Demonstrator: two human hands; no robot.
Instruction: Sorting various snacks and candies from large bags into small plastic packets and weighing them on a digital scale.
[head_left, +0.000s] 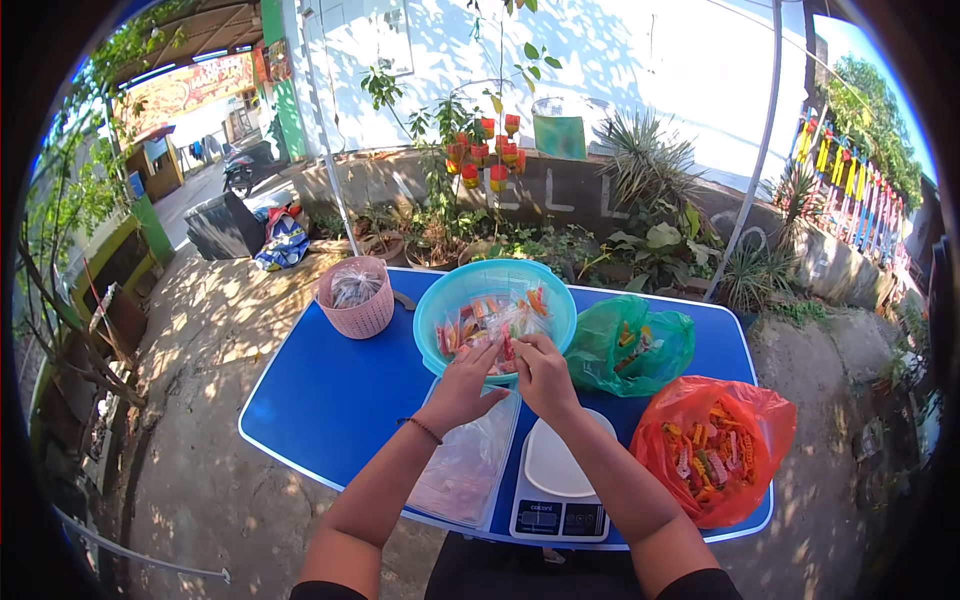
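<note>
Both hands are together over the near side of a turquoise plastic basin (433, 300), which holds several clear plastic packets (487, 306) with colourful pieces inside. My left hand (466, 384), with a beaded bracelet at its wrist, reaches its fingers onto a clear packet with red pieces (508, 346); its thumb stands apart. My right hand (544, 371) has curled fingers pinching the same packet from the right. The fingers hide part of it. Below the hands lie a stack of clear plastic bags (461, 465) and a white Coconi kitchen scale (559, 461).
On the blue table (330, 405) stand a pink woven basket (356, 311) with a filled plastic bag, a green plastic bag (600, 360) and an open red plastic bag (652, 442) of colourful crimped pieces. Behind are potted plants (431, 247) and slim metal poles (754, 161).
</note>
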